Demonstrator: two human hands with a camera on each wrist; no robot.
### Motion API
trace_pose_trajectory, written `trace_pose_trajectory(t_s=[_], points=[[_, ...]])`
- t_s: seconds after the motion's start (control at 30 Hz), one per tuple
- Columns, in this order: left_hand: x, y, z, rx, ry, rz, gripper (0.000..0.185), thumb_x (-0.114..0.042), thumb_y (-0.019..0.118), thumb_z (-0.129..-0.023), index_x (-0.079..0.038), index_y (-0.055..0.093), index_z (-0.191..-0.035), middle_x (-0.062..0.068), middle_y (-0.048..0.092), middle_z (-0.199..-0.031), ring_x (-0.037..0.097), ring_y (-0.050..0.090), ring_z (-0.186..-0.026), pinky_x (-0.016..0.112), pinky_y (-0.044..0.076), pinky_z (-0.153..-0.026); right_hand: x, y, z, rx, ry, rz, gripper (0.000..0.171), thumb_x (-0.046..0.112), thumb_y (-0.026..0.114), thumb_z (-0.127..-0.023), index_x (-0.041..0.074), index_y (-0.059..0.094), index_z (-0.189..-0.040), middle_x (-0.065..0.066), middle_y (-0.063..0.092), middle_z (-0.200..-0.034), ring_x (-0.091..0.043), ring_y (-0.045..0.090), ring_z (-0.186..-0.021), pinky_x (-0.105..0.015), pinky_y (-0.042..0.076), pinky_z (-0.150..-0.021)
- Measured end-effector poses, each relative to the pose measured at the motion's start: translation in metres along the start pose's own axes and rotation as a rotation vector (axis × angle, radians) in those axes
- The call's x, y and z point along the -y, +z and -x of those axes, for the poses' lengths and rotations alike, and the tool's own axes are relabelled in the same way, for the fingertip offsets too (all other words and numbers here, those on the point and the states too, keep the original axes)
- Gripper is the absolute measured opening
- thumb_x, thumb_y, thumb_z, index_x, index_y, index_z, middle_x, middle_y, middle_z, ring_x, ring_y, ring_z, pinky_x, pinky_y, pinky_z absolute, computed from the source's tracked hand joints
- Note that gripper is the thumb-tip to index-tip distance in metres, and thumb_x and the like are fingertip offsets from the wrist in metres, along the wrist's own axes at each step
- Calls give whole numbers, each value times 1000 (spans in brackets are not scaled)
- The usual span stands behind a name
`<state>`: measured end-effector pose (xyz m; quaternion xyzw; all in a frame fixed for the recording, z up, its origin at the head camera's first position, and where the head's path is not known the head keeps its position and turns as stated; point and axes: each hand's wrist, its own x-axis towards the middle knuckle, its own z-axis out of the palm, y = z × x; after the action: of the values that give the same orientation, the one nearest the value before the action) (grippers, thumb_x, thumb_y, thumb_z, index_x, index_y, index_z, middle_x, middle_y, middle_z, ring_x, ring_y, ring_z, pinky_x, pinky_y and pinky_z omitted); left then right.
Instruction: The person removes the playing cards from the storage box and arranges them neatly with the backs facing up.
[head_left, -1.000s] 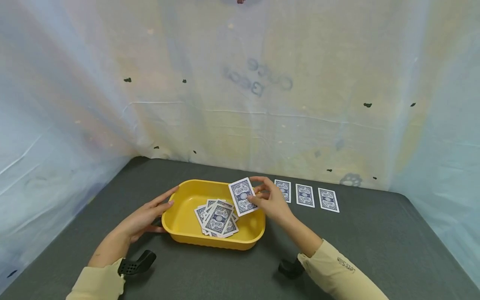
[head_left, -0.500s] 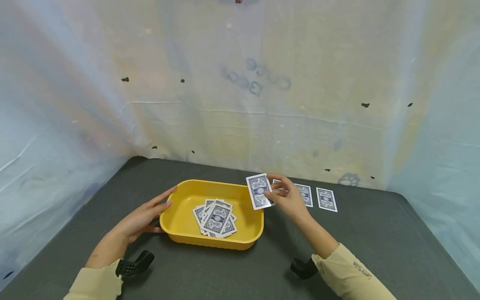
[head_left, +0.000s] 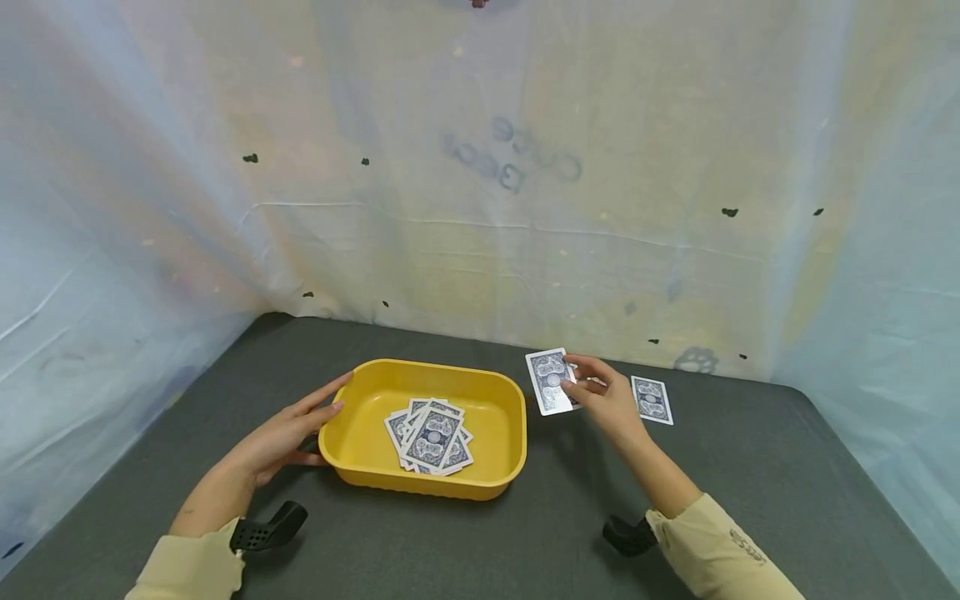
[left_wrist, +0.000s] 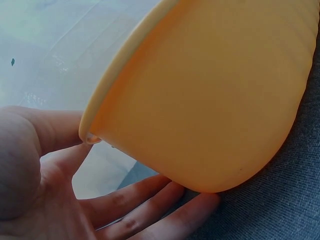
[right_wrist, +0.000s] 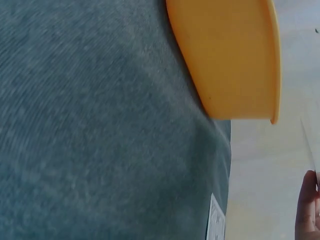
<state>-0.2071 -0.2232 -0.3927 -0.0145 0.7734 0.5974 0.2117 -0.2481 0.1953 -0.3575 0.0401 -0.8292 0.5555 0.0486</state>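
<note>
A yellow tray (head_left: 352, 417) stands on the dark grey table, and a loose pile of blue-backed cards (head_left: 431, 436) lies inside it. My left hand (head_left: 288, 433) rests with straight fingers against the tray's left wall (left_wrist: 200, 100). To the right of the tray my right hand (head_left: 600, 396) pinches one blue-backed card (head_left: 550, 381) above the table. A face-down card (head_left: 651, 399) lies just right of that hand. Other cards in that row are hidden behind the hand. The right wrist view shows the tray's outer wall (right_wrist: 235, 60) and one card (right_wrist: 216, 225) lying on the table.
Pale plastic sheeting (head_left: 480, 192) walls in the table at the back and both sides. The grey table surface (head_left: 750, 483) stretches to the right and front of the tray. Black wrist mounts (head_left: 262, 529) sit at both cuffs.
My right hand has carried the card from above the tray rightward, out past its right rim to the row of cards. The left hand has stayed against the tray.
</note>
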Motion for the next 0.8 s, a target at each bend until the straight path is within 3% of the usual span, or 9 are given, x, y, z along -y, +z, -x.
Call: trace_pose_trajectory(t_s=[0.43,0.67,0.8], points=[[0,1,0,1,7,-1,68,-51,47,-97,-38,12,-154,19,1,-160,45,24,-139,50,52,-86,-14,-23,4,-20,42,-57,37,6,57,-96,-4,55,-131,-18,52,-132,1,55,-94,-16,47,-76],[0,1,1,-1,5,0,69,-51,48,-97,-37,12,-154,19,1,-160,46,23,-139,49,53,-85,-20,-32,2,-42,92,-88,40,2,58,-94,-7,52,-132,-4,59,-106,1,54,-82,-16,48,-72],[0,0,1,-3,6,-3,69,-51,48,-97,-37,12,-154,20,1,-160,46,23,-139,48,53,-84,-23,-38,1,-65,127,-52,41,3,59,-93,-3,53,-133,2,59,-101,2,52,-78,-17,47,-70]])
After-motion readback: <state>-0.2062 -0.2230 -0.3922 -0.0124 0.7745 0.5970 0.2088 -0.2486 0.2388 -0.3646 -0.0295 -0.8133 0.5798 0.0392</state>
